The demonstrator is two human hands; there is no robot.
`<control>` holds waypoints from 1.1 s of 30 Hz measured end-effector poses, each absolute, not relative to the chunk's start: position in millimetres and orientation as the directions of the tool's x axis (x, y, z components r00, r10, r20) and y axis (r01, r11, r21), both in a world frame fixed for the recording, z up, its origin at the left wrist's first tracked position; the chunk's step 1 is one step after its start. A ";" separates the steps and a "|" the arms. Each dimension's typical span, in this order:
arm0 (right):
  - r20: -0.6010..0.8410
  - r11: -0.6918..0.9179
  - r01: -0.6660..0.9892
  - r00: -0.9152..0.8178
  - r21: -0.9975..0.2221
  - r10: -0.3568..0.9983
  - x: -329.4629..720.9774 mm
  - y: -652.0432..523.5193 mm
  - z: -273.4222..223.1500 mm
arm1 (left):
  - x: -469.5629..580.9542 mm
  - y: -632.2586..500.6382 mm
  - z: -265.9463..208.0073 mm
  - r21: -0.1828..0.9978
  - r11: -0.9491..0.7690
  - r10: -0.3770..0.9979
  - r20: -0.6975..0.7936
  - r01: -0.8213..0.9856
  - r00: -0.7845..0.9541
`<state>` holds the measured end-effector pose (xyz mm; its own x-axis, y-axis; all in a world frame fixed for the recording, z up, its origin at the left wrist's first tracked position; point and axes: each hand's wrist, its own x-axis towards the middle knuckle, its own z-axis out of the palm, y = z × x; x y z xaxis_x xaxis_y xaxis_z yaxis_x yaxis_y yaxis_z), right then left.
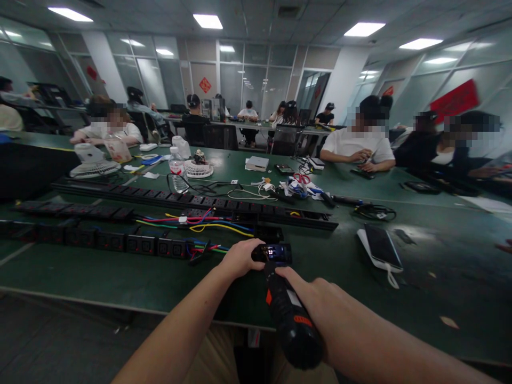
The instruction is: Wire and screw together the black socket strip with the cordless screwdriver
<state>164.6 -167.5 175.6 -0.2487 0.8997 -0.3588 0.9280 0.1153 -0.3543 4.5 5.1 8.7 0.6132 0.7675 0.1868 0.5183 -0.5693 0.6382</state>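
Observation:
My left hand (241,258) is closed on the near end of a small black module (283,254) with a lit spot on its face. Coloured wires (218,247) run toward it from a long black power strip (106,240) on the left. My right hand (310,290) is wrapped round a black cordless screwdriver (294,322) with orange marks. The tool's front end points at the module; whether its bit touches a screw is too small to tell. Just beyond the module lies another open black housing (270,233).
Longer black socket strips (196,199) stretch across the green table (400,320). Behind them stand a water bottle (178,173) and fan parts (199,168). To the right lie a phone (383,248) and coiled black cable (374,212). A co-worker (358,141) sits across the table.

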 end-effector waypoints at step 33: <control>-0.400 0.051 0.923 -0.215 -0.382 0.891 159.3 -166.6 186.0 | 5.5 1.7 14.9 0.636 -0.557 0.776 0.169 0.534 0.608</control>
